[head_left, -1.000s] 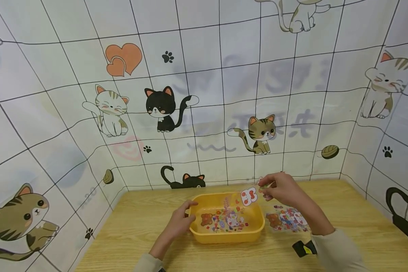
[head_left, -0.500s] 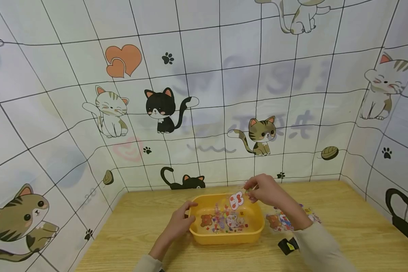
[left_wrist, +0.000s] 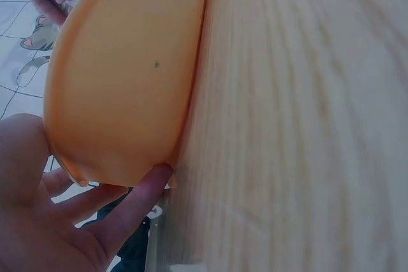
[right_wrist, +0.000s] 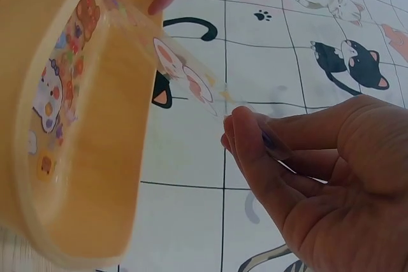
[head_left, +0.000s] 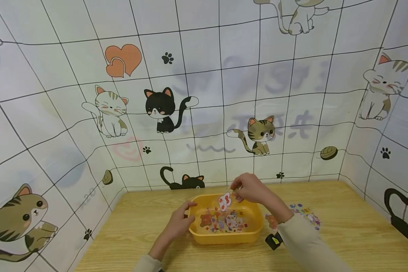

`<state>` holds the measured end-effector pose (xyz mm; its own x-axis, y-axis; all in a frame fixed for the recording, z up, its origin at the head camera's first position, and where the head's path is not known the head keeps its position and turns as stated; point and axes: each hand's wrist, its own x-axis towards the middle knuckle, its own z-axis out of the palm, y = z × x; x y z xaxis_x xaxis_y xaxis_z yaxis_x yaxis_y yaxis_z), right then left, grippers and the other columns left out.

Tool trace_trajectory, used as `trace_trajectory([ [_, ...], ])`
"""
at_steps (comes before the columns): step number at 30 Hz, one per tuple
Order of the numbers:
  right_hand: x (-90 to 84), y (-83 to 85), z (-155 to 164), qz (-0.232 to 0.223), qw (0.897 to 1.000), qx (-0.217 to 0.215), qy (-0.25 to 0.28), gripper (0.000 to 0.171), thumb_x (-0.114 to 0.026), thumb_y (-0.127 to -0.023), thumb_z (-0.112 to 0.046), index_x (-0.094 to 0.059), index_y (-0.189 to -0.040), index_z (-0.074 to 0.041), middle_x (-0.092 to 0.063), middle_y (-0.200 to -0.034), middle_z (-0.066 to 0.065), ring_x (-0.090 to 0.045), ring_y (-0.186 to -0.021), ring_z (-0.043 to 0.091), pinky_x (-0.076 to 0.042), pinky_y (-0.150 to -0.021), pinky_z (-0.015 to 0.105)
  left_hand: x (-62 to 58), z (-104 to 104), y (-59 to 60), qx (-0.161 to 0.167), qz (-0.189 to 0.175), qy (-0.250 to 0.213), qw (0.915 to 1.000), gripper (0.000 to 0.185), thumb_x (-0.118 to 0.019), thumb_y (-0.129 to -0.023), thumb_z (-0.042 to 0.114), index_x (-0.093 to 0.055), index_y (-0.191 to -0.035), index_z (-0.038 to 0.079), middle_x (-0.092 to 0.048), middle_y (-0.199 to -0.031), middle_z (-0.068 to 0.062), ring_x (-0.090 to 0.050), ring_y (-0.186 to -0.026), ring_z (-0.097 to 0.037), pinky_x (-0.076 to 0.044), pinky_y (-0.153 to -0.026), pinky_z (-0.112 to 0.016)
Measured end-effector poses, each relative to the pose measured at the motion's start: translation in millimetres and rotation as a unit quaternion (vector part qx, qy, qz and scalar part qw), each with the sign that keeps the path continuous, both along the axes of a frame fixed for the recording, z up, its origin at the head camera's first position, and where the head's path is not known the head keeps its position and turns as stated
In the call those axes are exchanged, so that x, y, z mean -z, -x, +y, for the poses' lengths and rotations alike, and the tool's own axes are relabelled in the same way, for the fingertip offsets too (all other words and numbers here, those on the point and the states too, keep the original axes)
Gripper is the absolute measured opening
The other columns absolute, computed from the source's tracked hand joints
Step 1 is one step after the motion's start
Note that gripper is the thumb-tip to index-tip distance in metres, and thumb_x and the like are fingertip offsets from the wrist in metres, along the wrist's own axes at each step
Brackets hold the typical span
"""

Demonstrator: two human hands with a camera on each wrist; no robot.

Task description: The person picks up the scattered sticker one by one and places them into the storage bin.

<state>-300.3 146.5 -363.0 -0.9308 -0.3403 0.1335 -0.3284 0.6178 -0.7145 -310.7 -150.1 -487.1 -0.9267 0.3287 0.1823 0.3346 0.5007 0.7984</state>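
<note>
Yellow-orange tray (head_left: 224,237) by the left hand (head_left: 178,223), clear sticker sheet (head_left: 225,201) with a white-and-red figure at the right hand (head_left: 249,189), pale wood-grain table (head_left: 343,234), cat-print gridded backdrop (head_left: 204,94).

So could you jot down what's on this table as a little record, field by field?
Left hand: holds the left end of the yellow tray
Right hand: pinches a clear sticker sheet above the tray
Inside tray: sticker sheet with bears
Beside tray, right: another sticker sheet, partly hidden by the sleeve
Surface: wooden table
</note>
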Motion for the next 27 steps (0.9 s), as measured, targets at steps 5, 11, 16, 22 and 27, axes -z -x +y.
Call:
trace_trajectory([
  [5,-0.5,2.9,-10,-0.015,1.000,-0.010,0.004,0.019,-0.067,-0.091,0.004,-0.072,-0.108,0.011,-0.074,-0.098,0.019,-0.069,-0.066,0.016,-0.063,-0.068,0.040,0.1,0,0.3,-0.001,0.001,0.000,1.0000,0.044,-0.057,-0.096,0.004,-0.057,-0.141,0.004,-0.052,-0.147,-0.030,-0.069,-0.097,-0.030,-0.051,-0.063,-0.026],
  [11,1.2,4.7,-19,-0.029,1.000,-0.011,0.003,0.020,-0.067,-0.091,0.004,-0.072,-0.109,0.011,-0.074,-0.099,0.019,-0.069,-0.066,0.016,-0.063,-0.069,0.040,-0.7,0,0.8,0.002,0.003,-0.002,1.0000,0.044,-0.057,-0.096,0.005,-0.057,-0.140,0.005,-0.053,-0.148,-0.028,-0.068,-0.095,-0.028,-0.051,-0.062,-0.026],
  [16,2.8,6.2,-24,-0.031,0.999,-0.009,-0.009,0.019,-0.064,-0.095,0.002,-0.073,-0.109,0.011,-0.075,-0.101,0.021,-0.069,-0.063,0.018,-0.062,-0.065,0.035,-1.5,0,-0.1,0.003,0.002,-0.007,1.0000,0.045,-0.057,-0.096,0.004,-0.057,-0.140,0.002,-0.054,-0.146,-0.030,-0.069,-0.094,-0.027,-0.052,-0.065,-0.026],
  [22,3.0,7.6,-24,-0.030,0.999,-0.006,-0.039,0.023,-0.057,-0.097,0.003,-0.076,-0.109,0.008,-0.077,-0.104,0.020,-0.066,-0.055,0.017,-0.058,-0.056,0.028,-2.2,-1,-1.7,0.004,0.005,-0.011,0.9999,0.045,-0.059,-0.095,0.003,-0.057,-0.139,0.001,-0.055,-0.144,-0.030,-0.070,-0.095,-0.029,-0.054,-0.068,-0.028],
  [27,2.9,6.9,-24,-0.054,0.997,0.006,-0.056,0.029,-0.054,-0.092,0.010,-0.074,-0.113,0.009,-0.074,-0.113,0.021,-0.067,-0.055,0.018,-0.058,-0.056,0.028,-0.8,-1,-0.4,0.004,0.003,-0.007,1.0000,0.044,-0.058,-0.096,0.004,-0.057,-0.140,0.003,-0.053,-0.146,-0.031,-0.070,-0.099,-0.031,-0.054,-0.068,-0.028],
])
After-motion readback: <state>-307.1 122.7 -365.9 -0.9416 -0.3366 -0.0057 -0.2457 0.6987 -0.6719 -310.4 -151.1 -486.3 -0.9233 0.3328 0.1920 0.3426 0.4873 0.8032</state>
